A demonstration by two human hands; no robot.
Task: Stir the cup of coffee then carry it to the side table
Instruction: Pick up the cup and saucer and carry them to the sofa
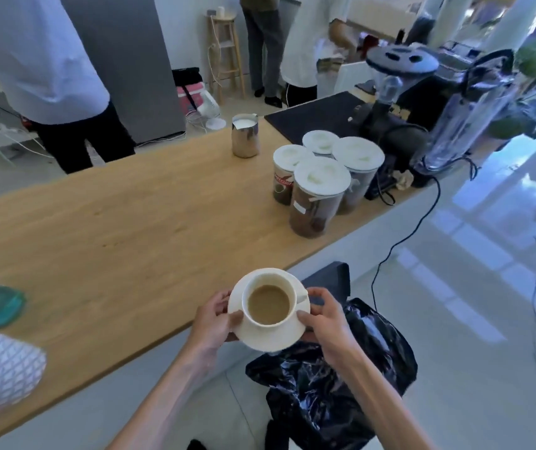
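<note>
A white cup [268, 303] filled with milky coffee stands on a white saucer [270, 339]. Both hands hold the saucer in the air, just off the near edge of the wooden counter [114, 238]. My left hand [216, 319] grips the saucer's left rim, thumb on top. My right hand [323, 316] grips the right rim, beside the cup's handle. No spoon is visible in the cup.
On the counter stand a steel milk pitcher [245, 135], several lidded coffee jars [318, 190], a grinder and blender [455, 102] with a trailing cable [400, 241]. A patterned mug [0, 365] sits at the left edge. A black bin bag [331, 378] lies below my hands. People stand beyond the counter.
</note>
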